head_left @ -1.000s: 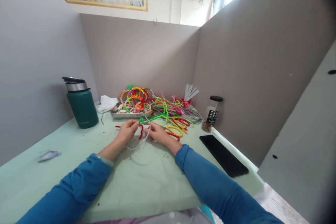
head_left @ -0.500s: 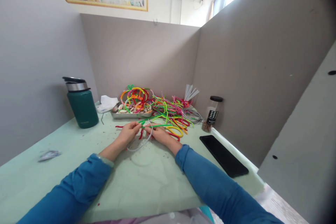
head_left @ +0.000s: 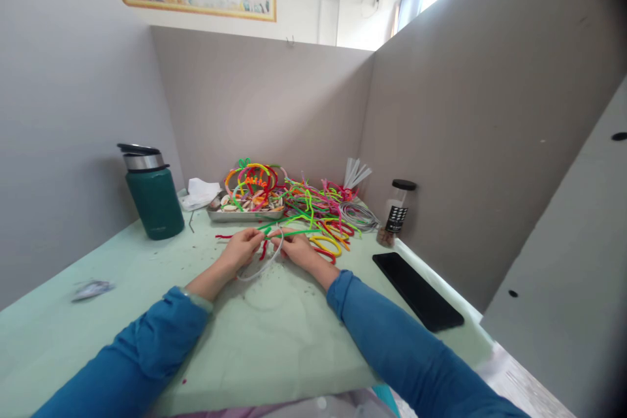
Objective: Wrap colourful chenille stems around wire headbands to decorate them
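My left hand (head_left: 243,248) and my right hand (head_left: 295,247) meet over the middle of the table, their fingers pinched. Between them runs a green pipe cleaner (head_left: 295,232), whose free end sticks out to the right above my right hand. A thin whitish-grey cord or wire hoop (head_left: 264,271) hangs in a loop below the fingertips, and the green pipe cleaner meets it where both hands pinch. Just under the fingertips shows a short red pipe cleaner piece (head_left: 263,250); whether it is held is unclear. The exact grip is partly hidden by the fingers.
Behind my hands stand a metal tray (head_left: 245,216) with colourful hoops and a heap of pipe cleaners (head_left: 318,199). A grey wire coil (head_left: 360,217) lies beside it. A green bottle (head_left: 155,204) is left; a jar (head_left: 394,214) and a black phone (head_left: 416,290) are right.
The free end of the green pipe cleaner has shifted slightly, down and to the left. The hoop has tilted a little; both hands stay almost in place.
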Action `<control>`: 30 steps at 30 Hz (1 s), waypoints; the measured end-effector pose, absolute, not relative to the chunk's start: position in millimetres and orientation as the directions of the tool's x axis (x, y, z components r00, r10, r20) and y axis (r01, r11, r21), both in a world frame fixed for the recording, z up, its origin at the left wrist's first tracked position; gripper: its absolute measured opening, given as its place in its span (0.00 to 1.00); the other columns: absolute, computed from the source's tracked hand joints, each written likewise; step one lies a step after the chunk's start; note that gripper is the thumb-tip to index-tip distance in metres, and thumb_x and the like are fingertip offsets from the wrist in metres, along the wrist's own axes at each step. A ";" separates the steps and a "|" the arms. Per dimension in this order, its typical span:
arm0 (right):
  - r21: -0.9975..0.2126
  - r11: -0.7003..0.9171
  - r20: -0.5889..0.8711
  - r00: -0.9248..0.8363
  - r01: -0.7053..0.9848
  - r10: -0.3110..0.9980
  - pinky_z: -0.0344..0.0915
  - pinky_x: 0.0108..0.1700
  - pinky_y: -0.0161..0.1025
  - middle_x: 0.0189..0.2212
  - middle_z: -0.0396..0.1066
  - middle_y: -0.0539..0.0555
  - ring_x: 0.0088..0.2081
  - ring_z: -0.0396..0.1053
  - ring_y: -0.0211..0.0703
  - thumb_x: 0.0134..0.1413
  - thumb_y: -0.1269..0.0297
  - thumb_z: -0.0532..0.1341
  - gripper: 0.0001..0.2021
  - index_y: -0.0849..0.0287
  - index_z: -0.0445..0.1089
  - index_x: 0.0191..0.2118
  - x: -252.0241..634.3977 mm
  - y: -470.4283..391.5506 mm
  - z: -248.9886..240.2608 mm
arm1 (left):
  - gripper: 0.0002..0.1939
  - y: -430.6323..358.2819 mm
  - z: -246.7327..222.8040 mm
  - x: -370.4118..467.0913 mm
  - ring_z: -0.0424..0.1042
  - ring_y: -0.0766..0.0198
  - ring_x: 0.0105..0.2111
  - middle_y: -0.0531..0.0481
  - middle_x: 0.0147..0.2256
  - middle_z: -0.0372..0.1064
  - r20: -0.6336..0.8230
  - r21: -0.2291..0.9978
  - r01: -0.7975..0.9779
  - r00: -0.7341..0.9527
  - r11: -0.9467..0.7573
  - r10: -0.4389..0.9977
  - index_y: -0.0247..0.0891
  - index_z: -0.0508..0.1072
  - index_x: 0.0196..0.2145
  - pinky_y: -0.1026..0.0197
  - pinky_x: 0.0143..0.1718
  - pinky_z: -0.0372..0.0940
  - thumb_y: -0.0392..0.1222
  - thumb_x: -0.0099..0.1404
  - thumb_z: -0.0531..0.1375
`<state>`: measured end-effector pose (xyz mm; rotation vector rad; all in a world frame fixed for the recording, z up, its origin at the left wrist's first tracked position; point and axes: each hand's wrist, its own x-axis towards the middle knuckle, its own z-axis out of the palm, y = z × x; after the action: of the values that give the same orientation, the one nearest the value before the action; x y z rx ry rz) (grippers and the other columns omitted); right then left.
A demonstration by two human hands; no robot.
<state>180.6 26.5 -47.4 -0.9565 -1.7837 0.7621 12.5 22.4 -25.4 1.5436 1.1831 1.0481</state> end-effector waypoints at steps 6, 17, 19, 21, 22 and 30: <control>-0.830 0.483 0.424 -0.246 0.278 0.871 0.54 0.22 0.31 0.15 0.62 0.46 0.18 0.58 0.34 0.51 0.55 0.60 0.15 0.60 0.75 0.39 181.1 35.9 -56.1 | 0.18 24.0 -27.6 12.2 0.44 0.76 0.10 0.63 0.14 0.49 0.070 0.962 0.248 0.171 -0.111 0.983 0.39 0.60 0.25 0.70 0.11 0.39 0.56 0.52 0.59; -0.830 0.477 0.415 -0.254 0.289 0.874 0.54 0.22 0.30 0.13 0.61 0.47 0.18 0.57 0.33 0.51 0.53 0.60 0.16 0.62 0.71 0.24 181.5 35.4 -53.5 | 0.20 31.5 -37.0 7.8 0.45 0.76 0.10 0.62 0.14 0.51 0.042 0.955 0.274 0.245 -0.110 0.969 0.38 0.61 0.24 0.69 0.11 0.41 0.58 0.52 0.60; -0.821 0.489 0.428 -0.249 0.296 0.869 0.54 0.23 0.31 0.13 0.61 0.47 0.18 0.58 0.33 0.51 0.53 0.60 0.16 0.62 0.70 0.23 181.6 36.7 -54.6 | 0.20 32.4 -38.3 6.9 0.45 0.76 0.10 0.61 0.15 0.51 0.040 0.954 0.276 0.263 -0.115 0.964 0.38 0.61 0.24 0.69 0.11 0.41 0.58 0.52 0.59; -0.828 0.475 0.414 -0.246 0.298 0.876 0.54 0.23 0.31 0.13 0.61 0.47 0.18 0.58 0.33 0.51 0.53 0.60 0.16 0.62 0.70 0.23 181.8 38.7 -56.1 | 0.20 32.8 -39.0 6.2 0.46 0.76 0.11 0.61 0.15 0.52 0.040 0.948 0.293 0.276 -0.123 0.960 0.38 0.62 0.24 0.68 0.11 0.41 0.58 0.53 0.59; -0.839 0.461 0.400 -0.246 0.290 0.883 0.54 0.23 0.31 0.13 0.61 0.47 0.18 0.58 0.33 0.51 0.53 0.60 0.16 0.62 0.69 0.23 181.8 39.4 -56.7 | 0.20 33.0 -39.3 5.8 0.46 0.76 0.11 0.60 0.15 0.52 0.042 0.944 0.303 0.281 -0.130 0.959 0.38 0.62 0.24 0.68 0.11 0.42 0.58 0.53 0.59; -0.905 0.367 0.320 -0.228 0.213 0.920 0.54 0.22 0.31 0.14 0.60 0.47 0.17 0.58 0.33 0.53 0.55 0.57 0.16 0.62 0.67 0.22 179.8 34.8 -51.8 | 0.19 31.8 -38.0 6.4 0.46 0.74 0.11 0.60 0.15 0.52 0.063 0.904 0.388 0.291 -0.178 0.955 0.38 0.62 0.22 0.67 0.13 0.41 0.57 0.54 0.56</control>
<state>179.8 34.8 -51.8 -1.0163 -1.6828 0.9368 6.4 31.8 -38.0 1.7275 1.2261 0.8560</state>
